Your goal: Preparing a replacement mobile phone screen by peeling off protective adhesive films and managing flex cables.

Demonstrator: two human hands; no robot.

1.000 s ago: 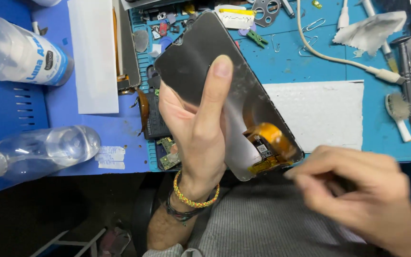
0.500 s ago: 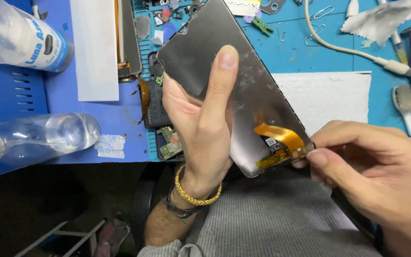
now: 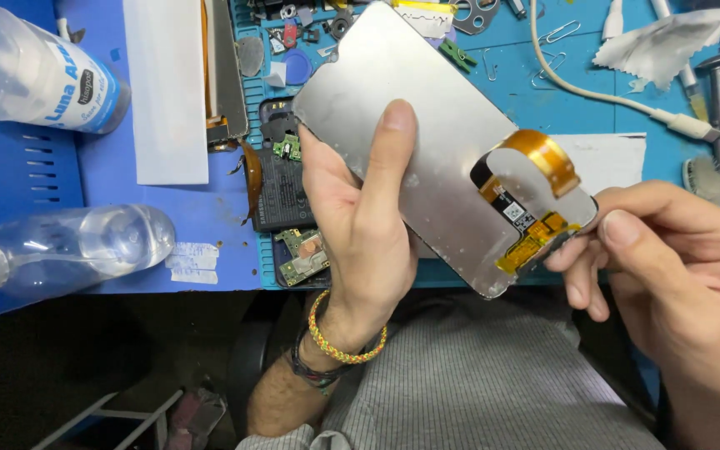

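From the head camera, the left hand (image 3: 360, 217) grips a phone screen panel (image 3: 427, 142), silver back up, thumb across it, above the blue mat (image 3: 627, 100). The right hand (image 3: 668, 275) pinches the panel's lower corner beside the orange ribbon cable (image 3: 535, 167), which curls free. The panel is out of its phone; the opened phone body (image 3: 281, 187) lies just left of the panel.

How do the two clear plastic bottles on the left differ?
The upper clear plastic bottle has a blue-and-white label around it; the lower clear plastic bottle is bare. The upper one lies near the top edge, cut off by the frame; the lower lies at the blue bench's front edge, neck pointing left. Both lie on their sides, untouched by either hand.
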